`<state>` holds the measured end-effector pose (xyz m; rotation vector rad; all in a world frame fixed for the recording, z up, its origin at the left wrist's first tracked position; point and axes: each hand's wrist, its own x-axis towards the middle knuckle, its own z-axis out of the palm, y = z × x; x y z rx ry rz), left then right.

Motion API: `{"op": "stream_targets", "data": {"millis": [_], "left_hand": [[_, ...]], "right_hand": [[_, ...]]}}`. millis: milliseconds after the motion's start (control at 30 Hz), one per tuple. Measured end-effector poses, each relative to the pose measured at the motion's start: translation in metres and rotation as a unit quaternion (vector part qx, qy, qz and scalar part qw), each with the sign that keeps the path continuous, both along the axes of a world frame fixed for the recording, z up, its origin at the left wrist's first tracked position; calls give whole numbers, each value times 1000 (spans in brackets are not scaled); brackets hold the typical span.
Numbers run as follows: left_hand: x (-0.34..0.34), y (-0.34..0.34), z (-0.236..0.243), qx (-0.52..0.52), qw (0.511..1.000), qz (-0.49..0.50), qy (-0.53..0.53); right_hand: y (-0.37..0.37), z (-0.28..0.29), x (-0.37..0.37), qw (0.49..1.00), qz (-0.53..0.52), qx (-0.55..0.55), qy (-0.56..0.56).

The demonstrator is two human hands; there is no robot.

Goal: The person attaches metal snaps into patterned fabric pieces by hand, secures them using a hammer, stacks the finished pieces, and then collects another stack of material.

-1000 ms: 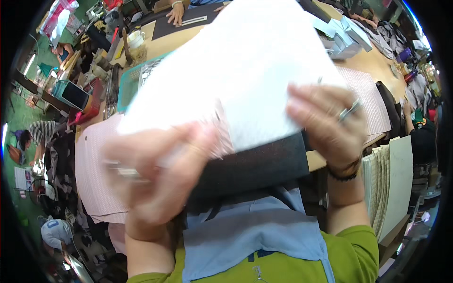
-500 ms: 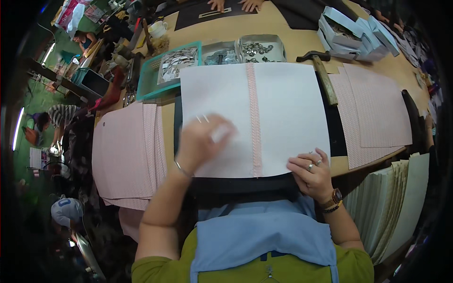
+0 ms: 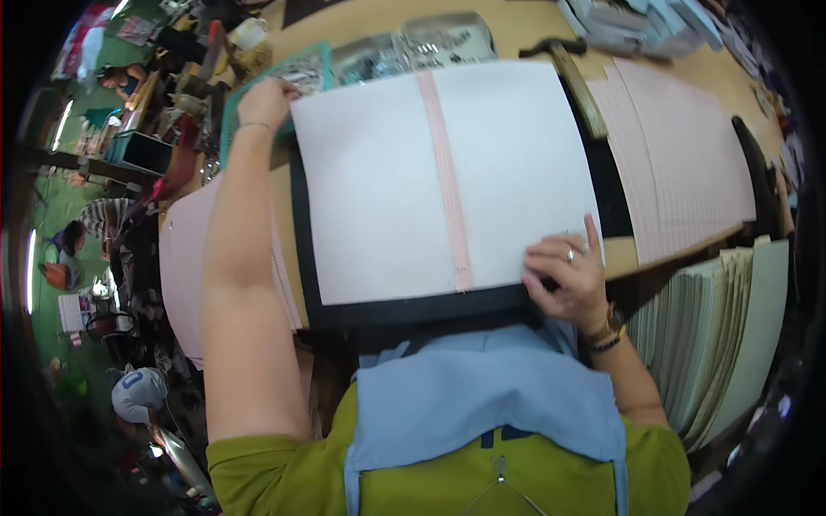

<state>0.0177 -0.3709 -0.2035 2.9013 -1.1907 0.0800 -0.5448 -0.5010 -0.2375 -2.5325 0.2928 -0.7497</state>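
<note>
A white sheet with a pink woven strip down its middle lies on a black board before me. My left hand is at the teal basket, over the flat metal pieces inside; its fingertips are hidden. Near the sheet's lower right corner, my right hand rests with most fingers curled and one raised. Whatever those curled fingers hold, if anything, is too small to make out.
Pink patterned panels lie stacked at left and right. A wooden-handled hammer lies past the sheet's right corner. Boxes of small metal parts stand behind it. Upright boards fill the lower right. Other people work at far left.
My left hand has moved from above the sheet, forward and left, to the teal basket. The right hand stays near the sheet's corner, one finger now raised. The view has shifted slightly.
</note>
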Motion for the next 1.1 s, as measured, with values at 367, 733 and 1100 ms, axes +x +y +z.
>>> {"op": "stream_targets", "data": {"millis": [367,733,1100], "left_hand": [[-109,34,13,-524,820,-78,216],[-350,83,-11,-305,765,-19,567],[-347,76,-10,-273,763,-56,584]], "right_hand": [[2,1,-1,1000,-14,-25,-7],[43,22,53,922,69,370,90],[38,16,63,884,61,452,107]]}}
